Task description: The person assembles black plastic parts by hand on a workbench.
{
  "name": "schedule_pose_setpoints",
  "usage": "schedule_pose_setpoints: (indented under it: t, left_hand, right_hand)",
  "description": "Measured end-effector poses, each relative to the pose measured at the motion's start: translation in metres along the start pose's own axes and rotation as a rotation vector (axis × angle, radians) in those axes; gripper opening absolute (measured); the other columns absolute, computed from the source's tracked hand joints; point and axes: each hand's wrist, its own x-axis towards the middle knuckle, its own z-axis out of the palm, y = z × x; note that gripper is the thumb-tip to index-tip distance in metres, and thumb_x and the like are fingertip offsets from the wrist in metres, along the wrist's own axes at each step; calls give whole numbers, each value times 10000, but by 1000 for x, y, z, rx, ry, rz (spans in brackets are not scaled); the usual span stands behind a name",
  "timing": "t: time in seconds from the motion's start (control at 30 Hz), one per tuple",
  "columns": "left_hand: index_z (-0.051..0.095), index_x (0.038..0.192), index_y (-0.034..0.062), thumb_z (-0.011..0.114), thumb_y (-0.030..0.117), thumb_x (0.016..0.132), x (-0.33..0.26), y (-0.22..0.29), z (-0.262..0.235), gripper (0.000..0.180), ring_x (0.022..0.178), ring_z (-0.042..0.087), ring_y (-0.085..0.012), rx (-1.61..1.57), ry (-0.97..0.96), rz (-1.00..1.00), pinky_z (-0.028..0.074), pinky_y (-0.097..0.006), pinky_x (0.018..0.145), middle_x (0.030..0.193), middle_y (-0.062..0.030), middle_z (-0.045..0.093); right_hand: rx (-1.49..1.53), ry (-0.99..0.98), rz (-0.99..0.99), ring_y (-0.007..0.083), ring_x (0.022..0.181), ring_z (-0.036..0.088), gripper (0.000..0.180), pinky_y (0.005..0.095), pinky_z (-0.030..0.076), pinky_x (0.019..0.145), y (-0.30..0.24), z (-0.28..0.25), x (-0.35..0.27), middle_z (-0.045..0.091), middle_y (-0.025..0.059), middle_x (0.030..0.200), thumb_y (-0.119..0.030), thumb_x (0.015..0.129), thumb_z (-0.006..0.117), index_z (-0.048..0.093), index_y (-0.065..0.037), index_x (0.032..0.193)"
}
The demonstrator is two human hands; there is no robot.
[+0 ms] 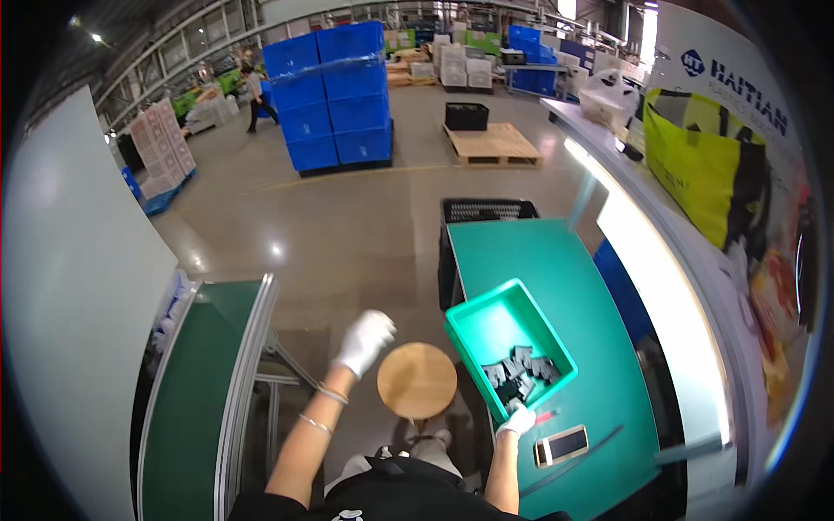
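Well beyond bin [501,323] and table [540,250] stand blue crates [352,102].

**White gloves [365,347], black top [404,499]**

You wear a plain white glove on your left hand [368,337] and another on your right hand [519,420]; the left one is slightly blurred. Two thin, pale bands circle your left forearm [304,447]: an upper bracelet [332,395] near the glove's cuff and a lower bracelet [314,425] beyond it. Your black top has short sleeves [271,506] and a small white mark [349,515] low in view. Your trousers [434,453] are light grey.
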Motion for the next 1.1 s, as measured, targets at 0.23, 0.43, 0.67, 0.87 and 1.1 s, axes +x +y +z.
schedule_pose_setpoints:
  t: [0.23, 0.43, 0.67, 0.87, 1.1]
  left_hand:
    - [576, 1084, 120, 523, 305, 876, 39, -14, 192, 283, 1012, 569, -310, 443, -615, -155, 442, -399, 887, 1082, -115, 603]
    - [590, 1045, 130, 554, 315, 834, 126, -36, 260, 283, 994, 556, -323, 578, -768, 173, 448, -429, 864, 1064, -125, 588]
    - [546, 1142, 138, 601, 336, 782, 206, -64, 341, 415, 1139, 446, -364, 848, -948, 586, 360, -509, 932, 1307, -174, 425]
    - [463, 1263, 125, 597, 397, 793, 255, -115, 379, 559, 1248, 304, -427, 780, -1078, 777, 189, -640, 1006, 1345, -205, 364]
    - [488, 1209, 69, 633, 427, 768, 257, -118, 393, 587, 1049, 484, -377, 723, -1253, 1039, 445, -452, 832, 1228, -199, 428]
  right_hand:
    - [-699, 95, 47, 354, 1006, 539, 495, 401, 395, 905, -49, 56, 44, 525, 249, 1160, -204, 819, 547, 405, 66, 1209]
    - [-801, -43, -117, 434, 917, 543, 377, 474, 418, 801, -46, 53, 55, 576, 256, 987, -358, 896, 477, 513, 8, 981]
    - [-1086, 590, -202, 342, 894, 529, 359, 460, 435, 747, -48, 9, 62, 509, 153, 938, -344, 775, 631, 514, -97, 1009]
    - [-1191, 963, -122, 265, 794, 544, 228, 405, 444, 702, -42, 31, 79, 537, 93, 834, -201, 791, 560, 563, -114, 1002]
    - [-1077, 1356, -159, 268, 768, 546, 160, 411, 441, 671, -4, 46, 88, 536, 89, 793, -233, 761, 542, 567, -113, 863]
